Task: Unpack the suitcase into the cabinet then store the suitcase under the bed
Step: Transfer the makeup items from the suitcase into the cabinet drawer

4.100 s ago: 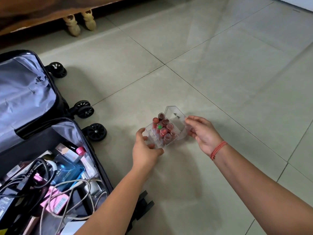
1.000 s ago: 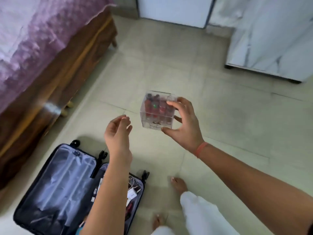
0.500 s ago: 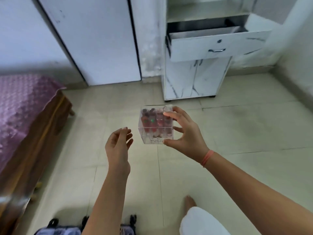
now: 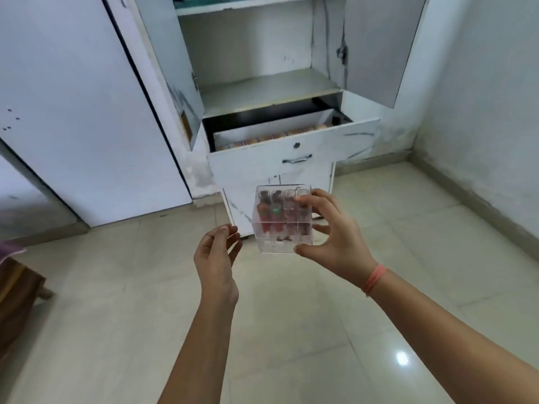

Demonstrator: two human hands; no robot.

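clear acrylic box [image 4: 282,220] of reddish lipsticks, gripped by right hand [image 4: 332,243].

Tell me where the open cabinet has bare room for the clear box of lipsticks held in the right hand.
Freest is the middle shelf, bare across its width, directly above the pulled-out drawer. The drawer looks crowded: a row of pinkish items lines its visible floor. The top shelf holds teal things at the frame's edge. The right hand grips the clear box.

Open passage ahead to pulled-out drawer [image 4: 294,148] and shelf [image 4: 268,88] above it, flanked by swung-open cabinet doors [image 4: 376,42].
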